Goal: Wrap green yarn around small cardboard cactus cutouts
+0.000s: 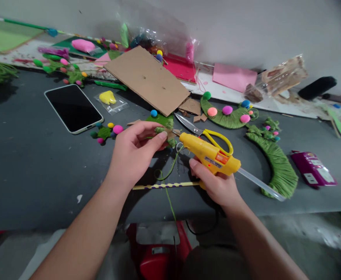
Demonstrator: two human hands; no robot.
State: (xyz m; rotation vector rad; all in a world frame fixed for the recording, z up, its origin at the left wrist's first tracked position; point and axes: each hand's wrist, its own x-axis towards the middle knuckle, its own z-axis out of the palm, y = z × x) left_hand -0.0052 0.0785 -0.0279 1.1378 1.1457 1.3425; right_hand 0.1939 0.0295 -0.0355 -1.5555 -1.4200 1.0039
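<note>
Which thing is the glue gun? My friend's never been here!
At the dark table, find the person's right hand. It grips the yellow glue gun, tip toward the left hand. Unlike the yellow-handled scissors beside it, this has a see-through stick poking from its back.

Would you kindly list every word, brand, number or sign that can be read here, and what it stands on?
No text can be read with certainty.
Yellow glue gun: side label, too small and blurred.
Purple pack: printing too blurred.
Red object at the bottom: pale tag, too small.
</note>
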